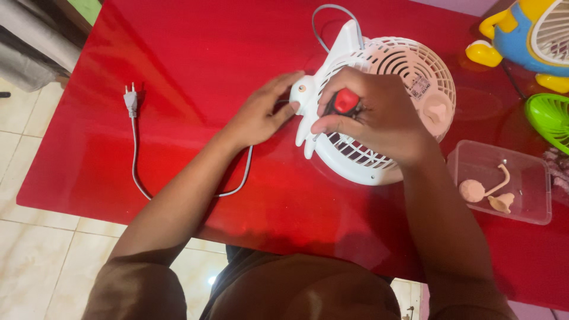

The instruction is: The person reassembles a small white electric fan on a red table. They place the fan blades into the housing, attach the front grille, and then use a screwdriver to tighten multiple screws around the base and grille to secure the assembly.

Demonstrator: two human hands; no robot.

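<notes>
**Two hands on a small white fan**

Nearest the camera, both forearms reach up from six o'clock over the red bench. The left hand lies with fingers stretched flat, its grip apart, the fingertips touching the pale base of the white fan at its nine o'clock edge. The right hand rests on the fan's grille, its grip clamped on a screwdriver with a red handle, which is pressed against the grille near the base; the tip is hidden.

The fan lies face down at the bench's centre, toward twelve o'clock. Its grey cord loops out below the left wrist and runs to eight o'clock, ending in a plug lying at nine o'clock, well apart from the fan.

At four o'clock sits a clear plastic tray holding small beige parts. Farther out, at two o'clock, are a green fan and a blue-and-yellow toy-shaped fan.
</notes>
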